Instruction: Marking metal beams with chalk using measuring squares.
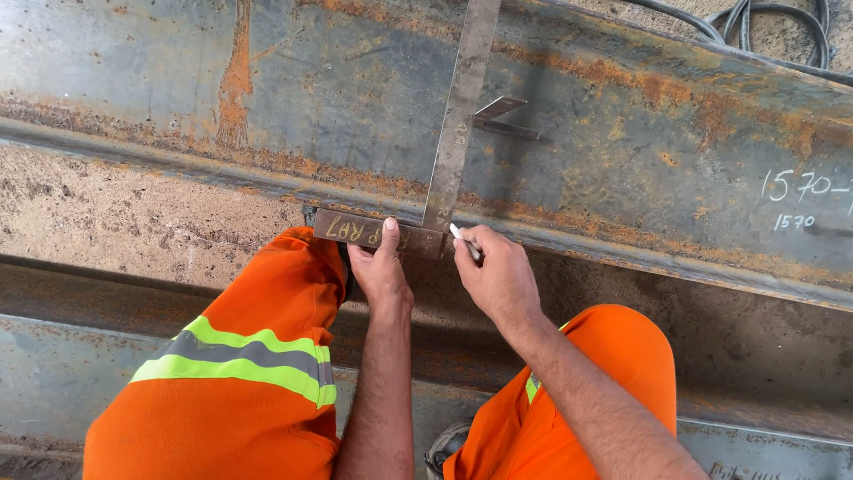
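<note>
The left hand [380, 271] presses on the thick stock of a steel try square [378, 233]. The thumb lies on top of the stock and the other fingers are curled under its near side, so the hand is closed around this short bar. The stock sits against the near edge of a large rusty steel beam [622, 142], and the long thin blade [462, 116] of the square goes away from the hands, flat across the beam surface.

The right hand [498, 276] is just beside the left one, on the right of the blade. Its fingers pinch a small white marking stick [465, 242], and the tip of the stick is at the corner where the blade meets the stock, touching or almost touching the beam edge.

Under the arms are the orange trousers [240, 373] with a yellow and grey reflective band. Black cables [755, 22] lie behind the beam at top right.
</note>
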